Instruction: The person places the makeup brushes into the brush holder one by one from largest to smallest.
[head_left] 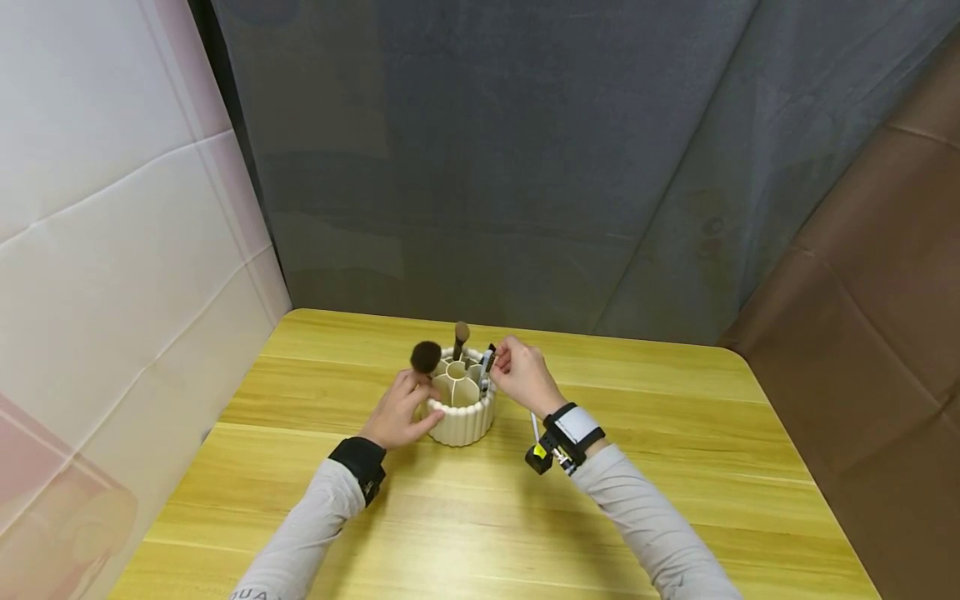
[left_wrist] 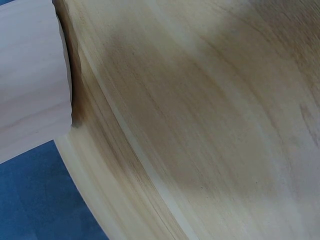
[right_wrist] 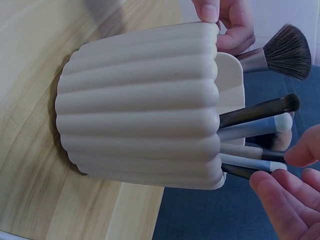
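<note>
A cream ribbed round holder [head_left: 461, 412] [right_wrist: 145, 105] stands on the wooden table [head_left: 487, 517]. My left hand [head_left: 411, 402] grips its left rim, thumb [right_wrist: 207, 10] on the outer wall and curled fingers beside the ferrule of a large dark powder brush [head_left: 425, 357] [right_wrist: 285, 50]. A brown-tipped brush [head_left: 461, 335] stands at the back. At the right rim, my right hand [head_left: 501, 360] pinches the top of a thin pale-tipped brush [head_left: 487, 363] [right_wrist: 255, 164] among several thin brushes in that compartment. The left wrist view shows only the table top.
A thin white stick [head_left: 534, 425] lies on the table under my right wrist. A white panel [head_left: 112, 250] stands along the left, a grey cloth [head_left: 525, 167] hangs behind, and brown panelling [head_left: 885, 292] is on the right. The table's edge [left_wrist: 95, 190] drops to blue floor.
</note>
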